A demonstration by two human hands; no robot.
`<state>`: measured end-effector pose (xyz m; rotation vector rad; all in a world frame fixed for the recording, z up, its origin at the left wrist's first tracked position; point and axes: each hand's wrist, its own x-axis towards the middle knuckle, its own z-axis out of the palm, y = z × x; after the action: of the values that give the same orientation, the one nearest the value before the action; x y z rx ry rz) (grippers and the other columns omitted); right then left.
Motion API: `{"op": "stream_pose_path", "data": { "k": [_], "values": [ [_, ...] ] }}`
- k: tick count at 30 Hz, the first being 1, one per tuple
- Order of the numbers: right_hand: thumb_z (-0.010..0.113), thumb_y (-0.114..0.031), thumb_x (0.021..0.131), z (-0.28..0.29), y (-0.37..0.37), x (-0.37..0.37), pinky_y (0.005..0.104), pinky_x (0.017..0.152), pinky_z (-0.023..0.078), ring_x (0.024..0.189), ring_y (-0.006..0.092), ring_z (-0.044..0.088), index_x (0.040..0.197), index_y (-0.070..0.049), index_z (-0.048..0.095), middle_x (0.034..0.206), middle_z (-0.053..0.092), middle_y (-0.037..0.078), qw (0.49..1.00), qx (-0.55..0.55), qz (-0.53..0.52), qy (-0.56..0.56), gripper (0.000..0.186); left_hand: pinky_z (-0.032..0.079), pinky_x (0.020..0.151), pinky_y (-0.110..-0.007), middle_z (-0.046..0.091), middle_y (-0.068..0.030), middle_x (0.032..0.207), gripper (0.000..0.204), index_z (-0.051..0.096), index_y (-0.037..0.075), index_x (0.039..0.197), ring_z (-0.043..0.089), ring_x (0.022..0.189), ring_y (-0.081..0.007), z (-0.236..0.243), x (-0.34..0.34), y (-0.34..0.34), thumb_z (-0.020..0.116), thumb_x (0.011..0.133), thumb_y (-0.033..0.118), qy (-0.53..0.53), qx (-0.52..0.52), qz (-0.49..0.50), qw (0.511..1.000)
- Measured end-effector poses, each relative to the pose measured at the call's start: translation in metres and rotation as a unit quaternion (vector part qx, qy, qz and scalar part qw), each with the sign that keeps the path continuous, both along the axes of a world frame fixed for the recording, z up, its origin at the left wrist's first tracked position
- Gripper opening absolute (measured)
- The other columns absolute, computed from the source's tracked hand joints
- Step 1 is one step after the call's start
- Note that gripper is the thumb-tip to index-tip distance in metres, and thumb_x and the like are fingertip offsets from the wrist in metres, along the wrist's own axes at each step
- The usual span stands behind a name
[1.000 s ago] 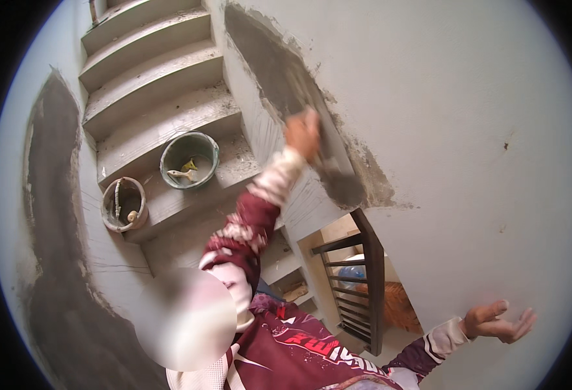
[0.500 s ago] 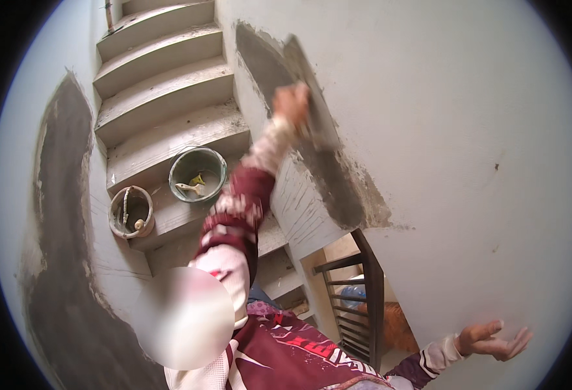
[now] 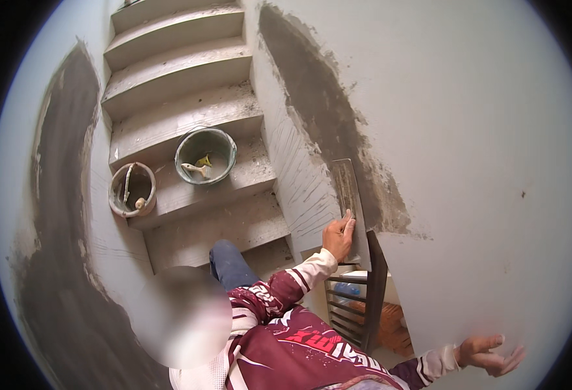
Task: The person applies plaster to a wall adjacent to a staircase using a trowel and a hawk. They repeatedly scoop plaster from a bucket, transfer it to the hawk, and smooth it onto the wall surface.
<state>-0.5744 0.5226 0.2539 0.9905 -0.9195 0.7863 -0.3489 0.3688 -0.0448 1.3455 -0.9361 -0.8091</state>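
Observation:
My left hand (image 3: 338,238) is closed around a plastering trowel (image 3: 349,188), a long flat rectangular blade. The trowel lies along the lower end of a dark grey strip of wet-looking plaster (image 3: 321,91) on the right wall. Its lower end is close to the dark railing. At the lower right, my right hand (image 3: 490,355) is held out beside the pale wall (image 3: 468,162), fingers apart with nothing in it. Whether it touches the wall, I cannot tell.
A green bucket (image 3: 180,162) holding a brush (image 3: 198,170) stands on the stairs (image 3: 188,120), next to a smaller stained bucket (image 3: 114,198). Another grey plaster band (image 3: 65,214) runs down the left wall. A dark slatted railing (image 3: 375,286) is below the trowel.
My left hand has brought the trowel down along the plaster strip, from its upper part to its lower end. My right hand stays nearly in place. The view has shifted slightly.

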Motion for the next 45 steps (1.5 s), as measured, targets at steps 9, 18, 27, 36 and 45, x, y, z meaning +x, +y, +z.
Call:
{"op": "stream_pose_path", "data": {
  "k": [9,18,27,36,45],
  "values": [
    [0.036,-0.054,0.096,-0.01,-0.007,0.01,0.0554,0.106,0.019,0.124,0.0397,0.033,0.125,0.004,0.042,0.131,0.039,0.024,0.993,0.046,0.015,-0.106,0.065,0.053,0.077,-0.041,0.07,-0.0212,0.09,0.044,0.068,-0.003,0.102,0.069,0.082,-0.0339,0.009,0.243,-0.262,0.059,0.089,0.038,0.081,0.096,0.038,0.991],
    [0.054,-0.035,0.095,-0.003,-0.008,-0.005,0.0425,0.094,0.042,0.11,0.0317,0.053,0.118,0.002,0.052,0.122,0.056,0.015,0.996,0.024,-0.076,0.041,0.044,0.049,0.079,-0.047,0.065,-0.0302,0.087,0.056,0.068,-0.005,0.089,0.063,0.089,-0.0462,-0.003,0.074,-0.084,0.042,0.098,0.043,-0.078,0.099,-0.052,0.991],
    [0.043,-0.048,0.095,-0.008,-0.004,0.006,0.0518,0.101,0.027,0.121,0.037,0.038,0.123,0.002,0.047,0.128,0.044,0.02,0.997,0.043,-0.043,-0.04,0.057,0.049,0.078,-0.046,0.065,-0.0288,0.088,0.053,0.07,0.001,0.098,0.064,0.085,-0.0429,-0.021,0.065,-0.084,0.045,0.095,0.048,0.002,0.126,-0.031,0.991],
    [0.056,-0.035,0.093,-0.006,0.005,-0.022,0.0446,0.089,0.044,0.108,0.0322,0.054,0.117,0.002,0.052,0.118,0.057,0.015,0.996,0.038,-0.07,0.037,0.044,0.049,0.069,-0.045,0.065,-0.0259,0.075,0.047,0.069,-0.002,0.086,0.067,0.073,-0.0379,-0.04,0.143,-0.166,0.053,0.093,0.041,0.061,0.076,0.005,0.995],
    [0.053,-0.038,0.093,-0.003,0.009,-0.028,0.0444,0.092,0.038,0.111,0.0306,0.048,0.12,0.0,0.05,0.126,0.047,0.012,0.997,0.058,-0.059,0.013,0.047,0.051,0.058,-0.036,0.064,-0.0198,0.07,0.037,0.063,0.005,0.118,0.064,0.057,-0.0227,-0.063,-0.037,0.083,0.055,0.095,0.033,0.145,0.143,-0.138,0.969]
  ]
}}
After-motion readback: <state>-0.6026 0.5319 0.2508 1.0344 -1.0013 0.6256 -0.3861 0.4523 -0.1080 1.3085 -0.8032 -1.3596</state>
